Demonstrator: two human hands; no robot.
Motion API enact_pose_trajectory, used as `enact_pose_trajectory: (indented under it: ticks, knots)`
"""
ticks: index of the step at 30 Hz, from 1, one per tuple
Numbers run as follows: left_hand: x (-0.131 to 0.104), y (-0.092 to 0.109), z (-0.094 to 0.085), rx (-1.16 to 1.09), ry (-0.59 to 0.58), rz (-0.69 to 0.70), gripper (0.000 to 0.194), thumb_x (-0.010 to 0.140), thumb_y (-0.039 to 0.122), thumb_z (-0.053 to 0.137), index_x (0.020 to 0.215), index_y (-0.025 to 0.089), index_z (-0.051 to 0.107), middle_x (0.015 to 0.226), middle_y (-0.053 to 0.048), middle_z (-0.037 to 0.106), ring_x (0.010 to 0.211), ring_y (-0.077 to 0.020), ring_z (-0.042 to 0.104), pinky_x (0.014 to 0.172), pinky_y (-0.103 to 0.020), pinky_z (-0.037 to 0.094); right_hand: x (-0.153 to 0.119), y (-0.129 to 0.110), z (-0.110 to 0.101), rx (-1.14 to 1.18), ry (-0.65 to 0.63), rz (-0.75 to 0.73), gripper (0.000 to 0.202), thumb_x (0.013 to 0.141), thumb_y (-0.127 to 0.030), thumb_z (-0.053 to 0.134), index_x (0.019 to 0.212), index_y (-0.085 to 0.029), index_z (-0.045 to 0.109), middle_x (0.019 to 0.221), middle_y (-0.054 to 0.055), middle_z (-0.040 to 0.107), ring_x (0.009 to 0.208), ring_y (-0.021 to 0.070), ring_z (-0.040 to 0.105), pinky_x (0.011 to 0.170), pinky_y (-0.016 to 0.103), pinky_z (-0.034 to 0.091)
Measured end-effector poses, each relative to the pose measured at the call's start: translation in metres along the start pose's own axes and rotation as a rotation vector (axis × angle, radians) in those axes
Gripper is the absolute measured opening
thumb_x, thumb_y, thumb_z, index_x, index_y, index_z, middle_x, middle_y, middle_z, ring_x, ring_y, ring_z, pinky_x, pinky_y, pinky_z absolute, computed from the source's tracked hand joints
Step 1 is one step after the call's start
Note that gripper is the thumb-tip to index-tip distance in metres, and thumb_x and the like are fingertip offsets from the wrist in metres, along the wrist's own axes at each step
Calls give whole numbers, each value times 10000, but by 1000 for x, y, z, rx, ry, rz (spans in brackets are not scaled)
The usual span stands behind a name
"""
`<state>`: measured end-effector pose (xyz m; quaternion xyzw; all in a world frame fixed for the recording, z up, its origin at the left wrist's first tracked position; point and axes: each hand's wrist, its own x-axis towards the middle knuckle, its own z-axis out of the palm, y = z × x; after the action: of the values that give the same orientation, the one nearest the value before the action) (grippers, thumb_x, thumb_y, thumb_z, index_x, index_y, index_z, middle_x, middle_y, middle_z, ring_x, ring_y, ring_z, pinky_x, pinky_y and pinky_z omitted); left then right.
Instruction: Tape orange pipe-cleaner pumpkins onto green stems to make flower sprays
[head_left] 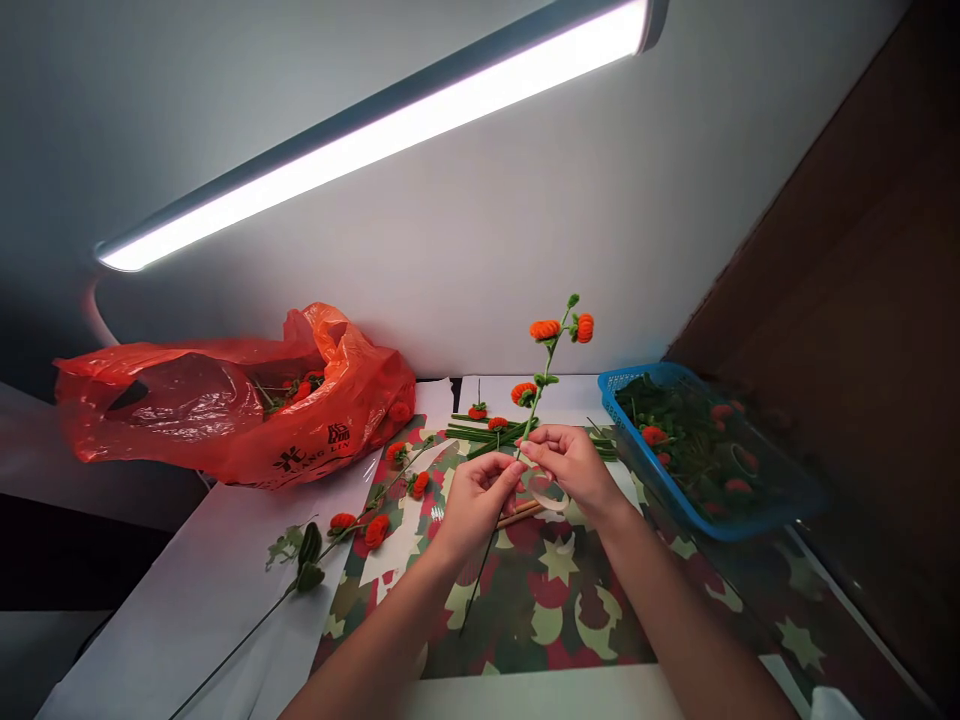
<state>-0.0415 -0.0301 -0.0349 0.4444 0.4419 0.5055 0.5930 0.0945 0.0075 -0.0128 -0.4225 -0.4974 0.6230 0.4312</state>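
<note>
A green stem [541,385] bearing several fuzzy orange pumpkin-like heads stands upright between my hands, its thin dark lower end slanting down toward me. My left hand [478,495] pinches the stem low down. Just above and to the right, my right hand [574,470] has thumb and fingers closed on the stem where its green covering begins. A pale tape roll [550,492] shows under my right hand; whether the hand holds it, I cannot tell. Behind the hands lie green fuzzy sticks [487,433] and loose orange heads [478,411].
At left, a red plastic bag [247,420] holds more orange pieces. A similar branch [319,555] lies on the white table. A blue basket [705,525] of green and orange pieces stands at right. A patterned mat [517,620] lies beneath my hands; a lit lamp [390,135] hangs above.
</note>
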Motion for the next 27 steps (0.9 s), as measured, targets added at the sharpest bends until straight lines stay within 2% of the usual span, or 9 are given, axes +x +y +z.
enact_pose_trajectory:
  ticks: [3,6,9,12,14,17,19,22,27]
  knots:
    - [-3,3,0,-237,-29,-107,234,741,338,636,681,120,574,519,48,492,354,2,322,367,-142,236,2,5,-3,57,-73,1,263,642,-376,718,716,-135,643,540,-33,537,416,37,362,382,174,262]
    - [-4,3,-3,-507,-265,-292,213,736,316,634,698,123,552,460,85,391,303,26,159,314,-118,128,5,13,-7,111,-194,16,278,624,-398,731,708,-141,668,481,-48,499,394,35,319,377,179,239]
    - [-6,-4,-4,-607,-439,-357,203,741,310,618,685,142,519,420,108,310,279,18,69,279,-123,86,6,21,-10,123,-302,12,300,586,-433,749,634,-152,657,420,-58,462,394,49,342,401,192,278]
    - [-7,-12,-1,-589,-470,-370,222,735,330,620,660,152,511,389,103,327,249,4,130,271,-136,145,6,21,-15,110,-362,-2,294,588,-431,749,614,-158,641,463,-38,523,415,58,390,424,198,312]
    - [-4,-13,-2,-511,-464,-361,233,752,359,601,689,140,552,434,49,461,282,-30,331,321,-158,276,5,15,-21,58,-342,-14,261,609,-389,746,605,-156,628,494,-37,544,414,52,397,415,191,305]
    - [4,-9,-12,-19,-278,-190,335,805,436,500,762,125,617,639,-67,634,557,-141,593,536,-247,440,3,1,-33,-74,-291,-40,228,651,-337,724,589,-145,618,464,-57,496,388,41,377,389,182,277]
    - [12,-8,-21,496,18,14,343,802,453,478,761,149,630,705,-71,654,652,-168,601,610,-273,437,2,-8,-39,-144,-285,-53,230,675,-331,705,587,-139,613,438,-64,464,379,42,371,383,183,273]
    - [25,-15,-30,673,156,38,251,700,407,609,702,156,629,659,-63,633,625,-187,561,598,-291,391,1,-14,-41,-199,-269,-62,240,684,-337,695,584,-138,604,424,-65,447,384,48,381,388,185,282]
    - [54,-32,-26,751,282,8,175,620,260,670,530,171,551,548,-40,557,634,-207,544,601,-300,351,0,-10,-35,-205,-258,-42,242,665,-351,704,598,-139,608,449,-56,455,395,49,379,378,181,281]
